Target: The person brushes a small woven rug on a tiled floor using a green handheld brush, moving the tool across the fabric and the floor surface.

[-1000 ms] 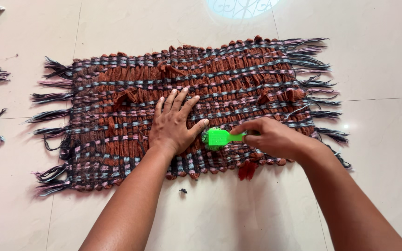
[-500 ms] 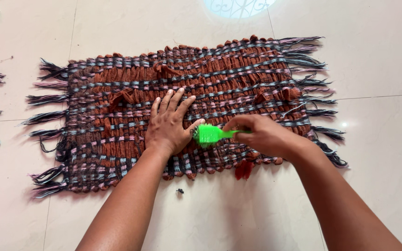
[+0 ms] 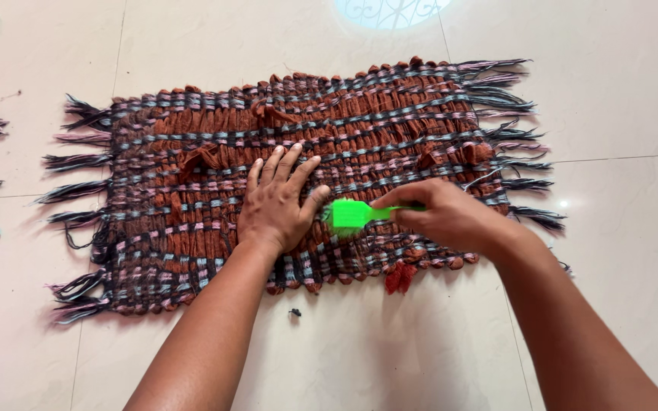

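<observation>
Two hands, green brush point(image 3: 352, 214), woven mat point(image 3: 192, 228).

Rough, nubby woven cloth mat point(image 3: 215, 152) of rust-brown rag strips with pink, blue and black yarn, frayed yarn fringe point(image 3: 78, 160), bright green smooth plastic brush point(image 3: 356, 215), glossy pale polished tile floor point(image 3: 618, 91)

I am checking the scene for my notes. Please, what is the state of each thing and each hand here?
Woven mat: flat on floor, fringes spread.
Green brush: bristles down on mat.
Left hand: open, flat on mat.
Right hand: shut on brush handle.
Red tuft: at mat's near edge.
</observation>
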